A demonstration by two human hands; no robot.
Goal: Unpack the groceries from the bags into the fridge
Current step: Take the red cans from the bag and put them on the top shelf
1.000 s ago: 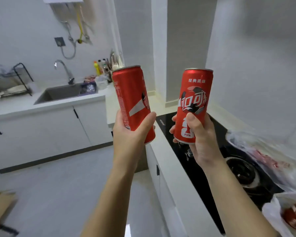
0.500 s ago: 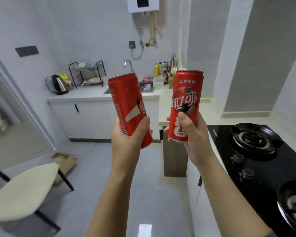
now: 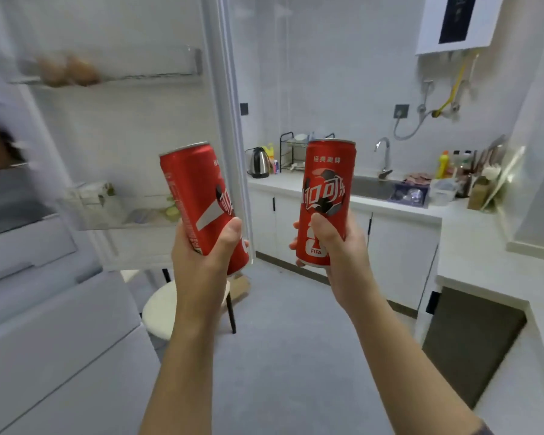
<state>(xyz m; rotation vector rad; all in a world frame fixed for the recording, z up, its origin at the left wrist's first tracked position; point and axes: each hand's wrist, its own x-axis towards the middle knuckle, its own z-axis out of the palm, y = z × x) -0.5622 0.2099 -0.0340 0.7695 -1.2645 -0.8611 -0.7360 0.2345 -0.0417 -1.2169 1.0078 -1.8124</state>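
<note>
We're holding two slim red cola cans up, near. The left hand (image 3: 208, 265) is wrapping the lower half of the left can (image 3: 198, 196), whose top is leaning left and showing a white stripe. The right hand (image 3: 336, 249) is clamping the bottom of the right can (image 3: 325, 183), which is upright with a football graphic and a FIFA mark. Both tops are clearing the fingers. Behind on the left the fridge door (image 3: 132, 127) is standing open. Its upper door shelf (image 3: 157, 75) is carrying brown eggs (image 3: 66, 70), and its lower door shelf (image 3: 132, 221) blurred packets. Far right are the kettle (image 3: 258, 161) and sink (image 3: 371, 186).

left grip (image 3: 205, 257) curled round tilted can (image 3: 195, 189), right grip (image 3: 339, 248) round upright can (image 3: 327, 171)
</note>
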